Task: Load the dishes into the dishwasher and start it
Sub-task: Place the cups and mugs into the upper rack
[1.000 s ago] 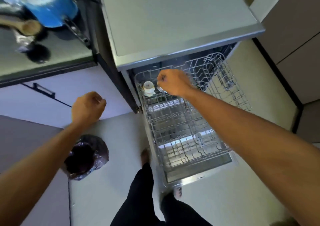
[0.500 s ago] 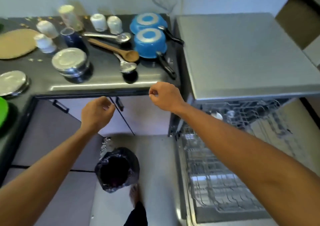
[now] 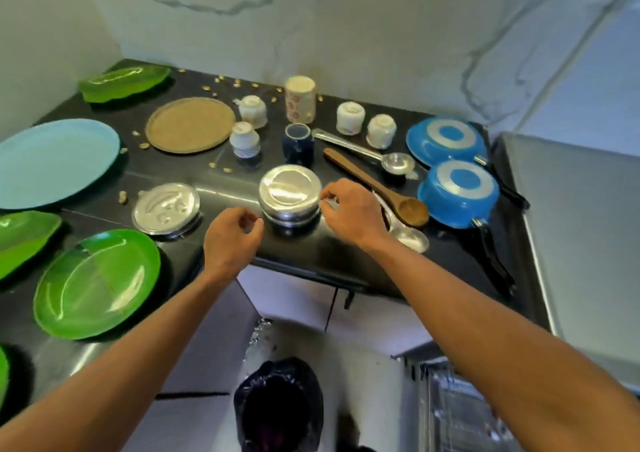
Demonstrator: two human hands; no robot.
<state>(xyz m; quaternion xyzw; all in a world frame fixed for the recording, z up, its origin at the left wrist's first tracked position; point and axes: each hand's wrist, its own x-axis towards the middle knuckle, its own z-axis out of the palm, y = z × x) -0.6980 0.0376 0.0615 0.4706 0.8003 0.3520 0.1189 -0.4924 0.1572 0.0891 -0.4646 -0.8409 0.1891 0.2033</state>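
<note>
Hovering over the black counter (image 3: 221,183), both hands flank the upturned steel bowl (image 3: 289,192), which stands near the counter's front edge. The left hand (image 3: 230,240) sits just left of the steel bowl and a little nearer the person, fingers curled into a loose fist with nothing in it. The right hand (image 3: 349,209) is just right of the steel bowl, fingers curled and thumb and forefinger drawn close together at its rim; I cannot tell whether they touch the rim or pinch anything.

Right of the steel bowl lie a wooden spoon (image 3: 377,188) and a steel spoon (image 3: 405,233), partly under the right hand, and beyond them 2 upturned blue pans (image 3: 459,192). Behind the steel bowl stands a dark blue cup (image 3: 298,143); a steel ladle (image 3: 367,150) lies behind it to the right. Left of the steel bowl rests a flat steel lid (image 3: 166,207), and further left a green plate (image 3: 97,282) and a pale blue plate (image 3: 52,160). The dishwasher (image 3: 581,237) stands far right of the steel bowl, its wire rack (image 3: 457,413) showing below.
</note>
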